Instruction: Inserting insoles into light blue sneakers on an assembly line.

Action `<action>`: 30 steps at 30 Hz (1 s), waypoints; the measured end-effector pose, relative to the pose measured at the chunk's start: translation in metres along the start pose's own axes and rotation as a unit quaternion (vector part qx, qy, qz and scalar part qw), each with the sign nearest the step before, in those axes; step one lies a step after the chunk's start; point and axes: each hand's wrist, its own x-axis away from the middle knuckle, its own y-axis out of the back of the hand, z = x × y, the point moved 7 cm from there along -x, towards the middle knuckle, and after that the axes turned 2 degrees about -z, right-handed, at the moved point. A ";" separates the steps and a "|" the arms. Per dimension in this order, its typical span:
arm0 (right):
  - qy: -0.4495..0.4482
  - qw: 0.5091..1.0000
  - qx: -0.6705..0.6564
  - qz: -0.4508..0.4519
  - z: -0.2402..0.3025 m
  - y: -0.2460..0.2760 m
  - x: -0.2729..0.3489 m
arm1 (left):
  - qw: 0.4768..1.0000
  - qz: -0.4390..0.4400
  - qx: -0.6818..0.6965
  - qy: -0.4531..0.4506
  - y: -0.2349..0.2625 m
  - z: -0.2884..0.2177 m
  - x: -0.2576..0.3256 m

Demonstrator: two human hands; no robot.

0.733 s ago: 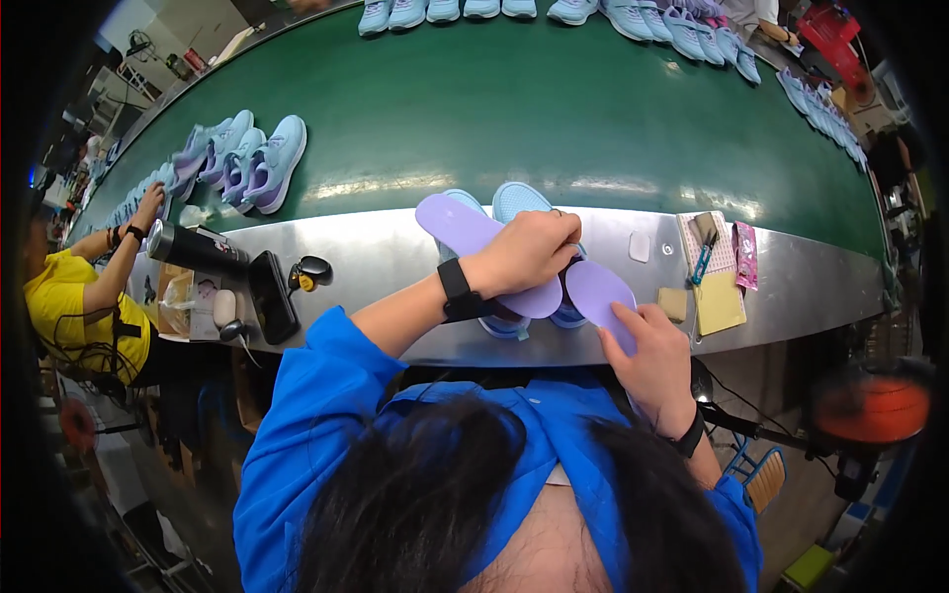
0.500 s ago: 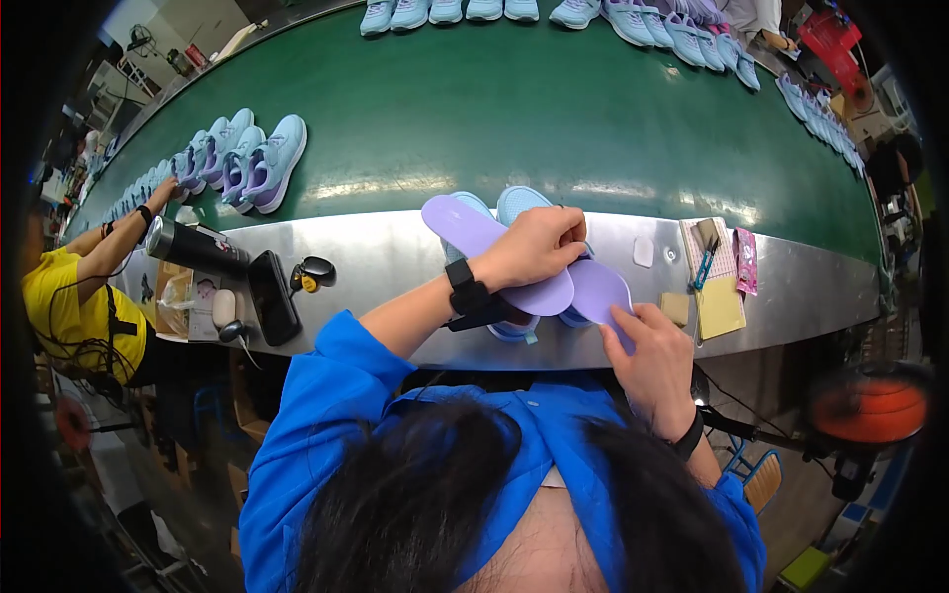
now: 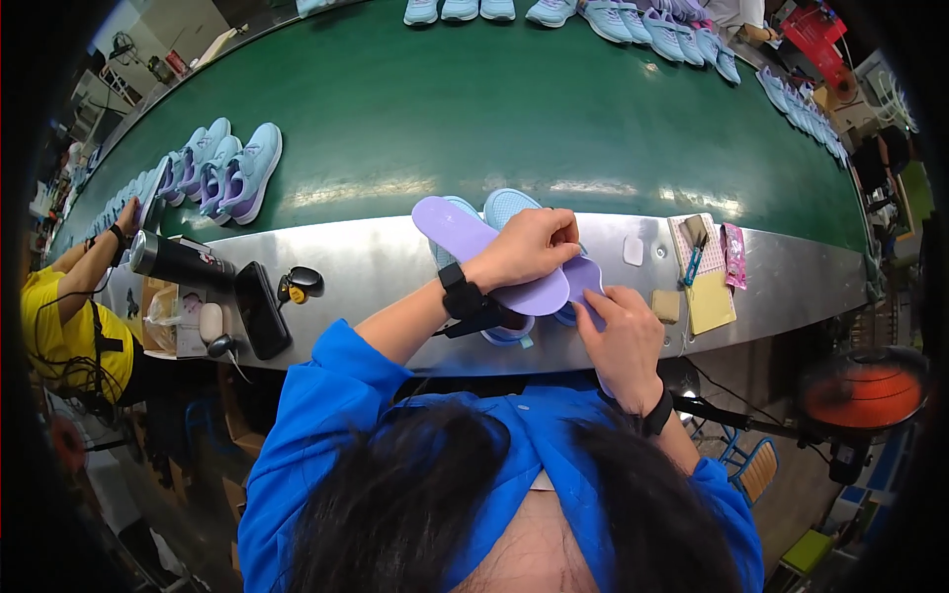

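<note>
A pair of light blue sneakers sits in front of me on the metal table edge, toes pointing away. The left sneaker [image 3: 464, 206] is mostly covered by a purple insole [image 3: 447, 223], which my left hand [image 3: 527, 247] grips from above. My left fingers are curled and also reach over the right sneaker [image 3: 509, 204]. Between the thumb and fingers of my right hand [image 3: 627, 334] is the heel end of a second purple insole [image 3: 585, 275]. The front of that insole is hidden under my left hand, at the right sneaker's opening.
Left on the metal strip are a black tumbler [image 3: 183, 259], a phone [image 3: 263, 311] and keys [image 3: 301, 284]. Notepads [image 3: 712, 301] and a blue cutter [image 3: 693, 261] lie right. More sneakers [image 3: 252, 173] line the green table [image 3: 395, 119]. A person in yellow [image 3: 84, 336] works at left.
The second insole has moved forward toward the right sneaker, with less of it showing. My right hand has followed it up and left. The whole view has shifted slightly.
</note>
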 end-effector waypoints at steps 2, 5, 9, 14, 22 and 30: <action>-0.005 1.000 -0.001 0.000 0.000 0.001 0.001 | 1.000 -0.005 -0.001 -0.009 0.001 -0.001 0.000; -0.036 0.998 0.008 0.051 0.001 0.006 0.001 | 1.000 -0.001 0.005 0.000 0.001 -0.001 0.001; -0.013 0.995 0.003 0.101 0.001 0.003 0.001 | 1.000 -0.002 0.008 -0.007 0.001 -0.002 0.000; 0.030 0.995 -0.022 0.096 -0.001 -0.003 -0.006 | 1.000 -0.002 -0.003 -0.006 0.001 -0.001 -0.001; 0.053 0.996 -0.024 0.067 0.010 -0.009 -0.007 | 0.999 -0.014 0.000 -0.029 0.000 -0.002 0.003; 0.029 0.999 -0.019 0.033 0.012 -0.008 -0.034 | 1.000 0.000 0.004 0.007 0.000 0.002 0.000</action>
